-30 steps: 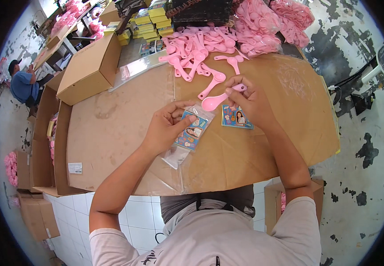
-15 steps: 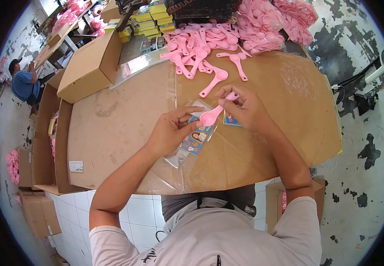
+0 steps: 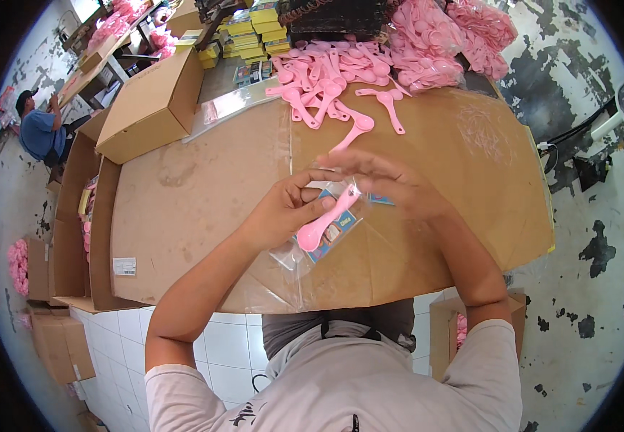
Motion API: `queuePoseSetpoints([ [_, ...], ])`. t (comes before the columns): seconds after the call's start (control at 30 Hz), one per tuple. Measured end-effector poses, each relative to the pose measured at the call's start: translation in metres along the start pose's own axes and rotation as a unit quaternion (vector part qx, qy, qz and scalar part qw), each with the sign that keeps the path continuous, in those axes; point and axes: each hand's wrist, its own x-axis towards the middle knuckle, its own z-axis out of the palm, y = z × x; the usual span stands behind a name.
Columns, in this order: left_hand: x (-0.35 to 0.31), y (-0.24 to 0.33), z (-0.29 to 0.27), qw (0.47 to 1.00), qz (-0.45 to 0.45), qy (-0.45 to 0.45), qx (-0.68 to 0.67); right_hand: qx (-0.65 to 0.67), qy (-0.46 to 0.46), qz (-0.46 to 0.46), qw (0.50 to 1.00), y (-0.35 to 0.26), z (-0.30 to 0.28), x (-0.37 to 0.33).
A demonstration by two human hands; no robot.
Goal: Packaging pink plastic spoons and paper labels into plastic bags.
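A pink measuring spoon (image 3: 328, 222) lies slanted over a blue printed card (image 3: 350, 219), its bowl toward me; it appears to be within a clear plastic bag (image 3: 285, 253). My left hand (image 3: 279, 211) is closed on the bag, thumb against the spoon's handle and fingers curled at the bag's upper edge. Over the far end of the handle hovers my right hand (image 3: 391, 183), its fingers smeared by motion; whether it grips anything cannot be made out. Part of another blue card (image 3: 382, 199) shows beneath the right hand.
Beyond my hands lies a heap of pink spoons (image 3: 326, 75), with a loose one (image 3: 390, 108) to its right. Bagged pink spoons (image 3: 427, 43) and yellow-edged card stacks (image 3: 251, 32) stand behind. Cardboard boxes (image 3: 150, 108) line the left edge. A person (image 3: 38, 129) sits far left.
The pink spoon has moved down from between both hands onto the card in the bag, its bowl now nearer me. My right hand has shifted slightly left and its fingers have spread.
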Motion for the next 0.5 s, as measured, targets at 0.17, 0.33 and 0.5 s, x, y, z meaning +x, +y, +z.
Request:
queuePoseSetpoints([
  [0.17,-0.003,-0.005,0.002,0.999,-0.006,-0.044,-0.029,-0.178,-0.024,-0.096,0.979,-0.012,0.008,0.002],
  [0.33,-0.004,-0.004,0.006,0.999,0.032,-0.02,-0.035,-0.374,0.016,-0.216,0.902,-0.058,0.024,0.005],
  [0.5,-0.014,0.012,0.019,0.991,0.107,0.037,0.066,-0.549,0.078,-0.203,0.807,-0.102,0.034,0.004],
])
